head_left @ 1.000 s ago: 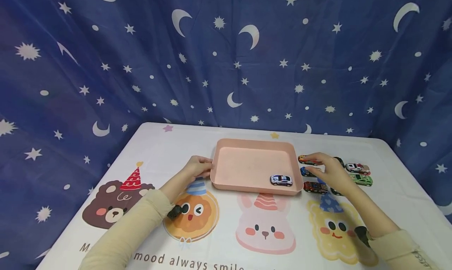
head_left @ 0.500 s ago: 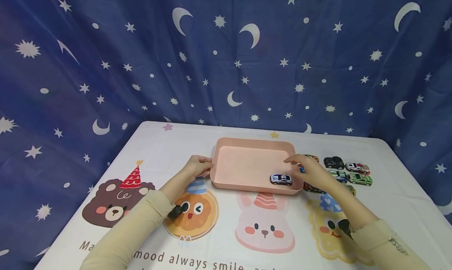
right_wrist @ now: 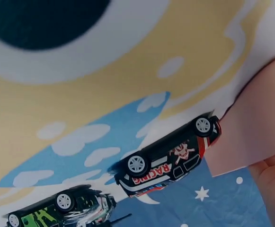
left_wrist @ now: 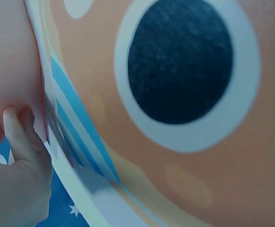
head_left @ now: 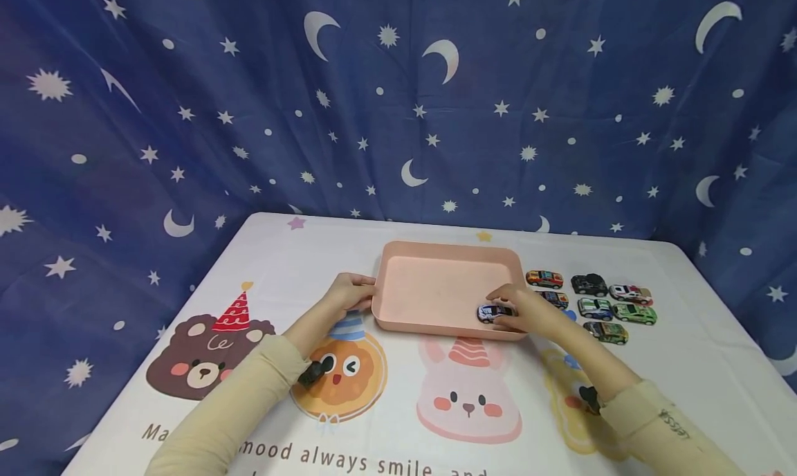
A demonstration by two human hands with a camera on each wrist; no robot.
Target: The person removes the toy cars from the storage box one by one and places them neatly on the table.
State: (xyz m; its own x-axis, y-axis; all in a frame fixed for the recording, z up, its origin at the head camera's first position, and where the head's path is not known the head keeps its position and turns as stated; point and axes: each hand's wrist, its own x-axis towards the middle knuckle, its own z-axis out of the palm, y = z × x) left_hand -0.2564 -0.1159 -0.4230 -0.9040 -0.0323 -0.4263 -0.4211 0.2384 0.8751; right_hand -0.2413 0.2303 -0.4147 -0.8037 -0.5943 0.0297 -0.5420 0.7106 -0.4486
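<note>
A shallow pink tray (head_left: 436, 326) lies on the table, and my left hand (head_left: 350, 293) grips its left wall. In the left wrist view, the fingers (left_wrist: 18, 137) of that hand lie against the tray's wall (left_wrist: 14, 71). Inside the tray, at the front right corner, sits a white and blue toy car (head_left: 492, 313). My right hand (head_left: 529, 310) reaches over the tray's right wall and pinches this car between thumb and fingers, covering its right end. The right wrist view shows only part of the hand (right_wrist: 274, 184), beyond the tray's corner.
Several toy cars stand right of the tray, among them an orange one (head_left: 544, 279), a black one (head_left: 589, 284) and a green one (head_left: 635, 313). A dark car marked RACING (right_wrist: 165, 161) stands close to the tray's wall. A dark blue curtain (head_left: 373, 116) hangs behind the table.
My right hand has moved left from above the loose cars, over the tray's right wall, and down onto the white and blue toy car. My left hand has stayed at the tray.
</note>
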